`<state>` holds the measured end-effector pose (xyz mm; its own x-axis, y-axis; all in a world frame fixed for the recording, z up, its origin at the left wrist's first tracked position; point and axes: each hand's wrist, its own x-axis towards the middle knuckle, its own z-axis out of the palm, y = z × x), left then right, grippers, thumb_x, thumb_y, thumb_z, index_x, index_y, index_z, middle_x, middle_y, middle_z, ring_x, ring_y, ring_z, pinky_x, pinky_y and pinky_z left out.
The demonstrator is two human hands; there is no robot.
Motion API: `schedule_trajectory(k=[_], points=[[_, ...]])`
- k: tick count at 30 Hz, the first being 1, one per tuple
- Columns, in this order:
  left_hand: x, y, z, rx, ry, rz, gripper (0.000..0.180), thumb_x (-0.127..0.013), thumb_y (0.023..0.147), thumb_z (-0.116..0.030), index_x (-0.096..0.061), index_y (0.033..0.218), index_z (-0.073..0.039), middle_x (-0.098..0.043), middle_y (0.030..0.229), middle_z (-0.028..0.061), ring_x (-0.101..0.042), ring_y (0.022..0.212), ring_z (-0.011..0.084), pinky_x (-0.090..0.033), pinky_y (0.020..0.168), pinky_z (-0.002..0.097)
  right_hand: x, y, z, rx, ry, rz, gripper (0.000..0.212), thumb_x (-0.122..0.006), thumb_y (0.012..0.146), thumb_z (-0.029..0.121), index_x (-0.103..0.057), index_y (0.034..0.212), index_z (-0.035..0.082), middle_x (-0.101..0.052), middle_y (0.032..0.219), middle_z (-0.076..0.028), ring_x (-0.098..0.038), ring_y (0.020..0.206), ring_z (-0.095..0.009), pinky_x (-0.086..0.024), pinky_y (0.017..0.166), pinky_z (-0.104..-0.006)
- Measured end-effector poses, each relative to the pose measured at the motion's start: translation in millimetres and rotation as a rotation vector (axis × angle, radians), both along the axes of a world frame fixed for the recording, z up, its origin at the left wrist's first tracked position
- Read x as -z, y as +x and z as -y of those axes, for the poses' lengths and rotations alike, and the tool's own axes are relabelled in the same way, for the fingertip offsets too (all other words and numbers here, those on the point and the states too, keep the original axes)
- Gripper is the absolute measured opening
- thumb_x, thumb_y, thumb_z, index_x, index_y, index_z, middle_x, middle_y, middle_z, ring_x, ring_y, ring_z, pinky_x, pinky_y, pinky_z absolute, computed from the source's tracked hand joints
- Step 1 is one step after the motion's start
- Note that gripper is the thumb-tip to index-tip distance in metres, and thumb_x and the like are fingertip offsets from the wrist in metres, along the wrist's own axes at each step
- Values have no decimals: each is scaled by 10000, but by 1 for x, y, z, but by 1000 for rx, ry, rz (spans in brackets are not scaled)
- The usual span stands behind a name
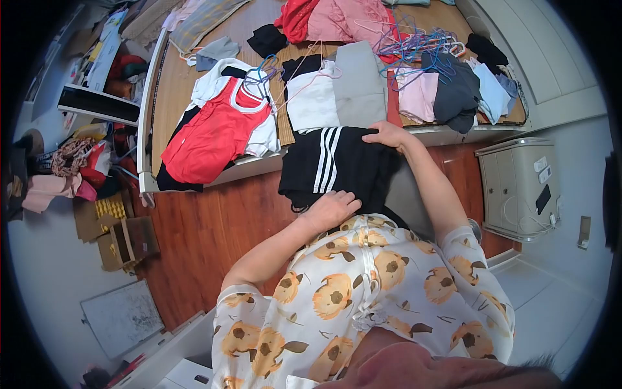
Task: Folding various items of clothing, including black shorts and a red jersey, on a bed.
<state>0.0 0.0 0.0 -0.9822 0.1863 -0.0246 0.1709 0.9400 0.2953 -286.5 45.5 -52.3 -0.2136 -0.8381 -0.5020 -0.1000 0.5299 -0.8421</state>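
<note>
A folded black garment with three white stripes (329, 159) lies across my lap, close to the bed edge; whether it is trousers or a top does not show. My left hand (334, 207) rests on its near edge, with the fingers lying over the cloth. At the far right corner, my right hand (387, 135) grips the fabric, its thumb on top and some fingers hidden. Just beyond lie a folded white garment (311, 97) and a folded grey one (359, 84). A red sleeveless top (220, 133) is spread to the left over white and black clothes.
Tangled blue and purple hangers (421, 48) sit at the back right, near folded pink (418, 94) and dark grey clothes (450, 91). Pink and red clothing (343, 19) is heaped behind. A beige cabinet (518, 188) stands right; cardboard boxes (129, 243) are on the left floor.
</note>
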Motion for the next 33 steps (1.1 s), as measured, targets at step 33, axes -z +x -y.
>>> schedule_trajectory(k=[33], points=[[91, 16, 124, -1068, 1651, -3, 422, -715, 769, -105, -553, 1148, -14, -637, 1027, 79, -624, 857, 159, -516, 765, 275, 45, 90, -69, 779, -77, 573, 558, -716, 767, 119, -459, 1240, -28, -557, 1198, -96, -541, 1096, -200, -444, 942, -336]])
